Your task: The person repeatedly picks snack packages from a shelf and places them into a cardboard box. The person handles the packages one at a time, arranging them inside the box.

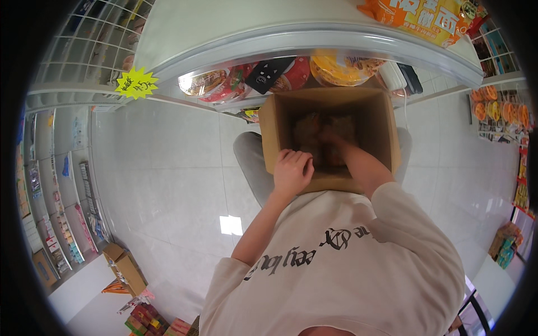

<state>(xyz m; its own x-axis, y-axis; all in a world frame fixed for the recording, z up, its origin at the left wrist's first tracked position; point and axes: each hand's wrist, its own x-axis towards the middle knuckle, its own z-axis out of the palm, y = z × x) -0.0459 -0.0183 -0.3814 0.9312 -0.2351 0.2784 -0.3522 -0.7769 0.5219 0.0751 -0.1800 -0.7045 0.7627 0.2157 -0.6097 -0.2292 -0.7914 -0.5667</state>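
Note:
An open brown cardboard box (270, 131) stands between my knees, just in front of my body. My left hand (294, 169) is closed over its near left rim, fingers curled. Deep in the box, my right hand (332, 134) reaches among dim wrapped packages (306, 131). Shadow hides its fingers, so what it touches or holds does not show.
Beyond the box is a white shelf (224, 50) with a clear front rail. An orange noodle packet (420, 19) lies on top; below sit round food tubs (339, 68) and a black card (269, 74). Stocked shelves (61, 196) line the left; another carton (124, 269) stands lower left.

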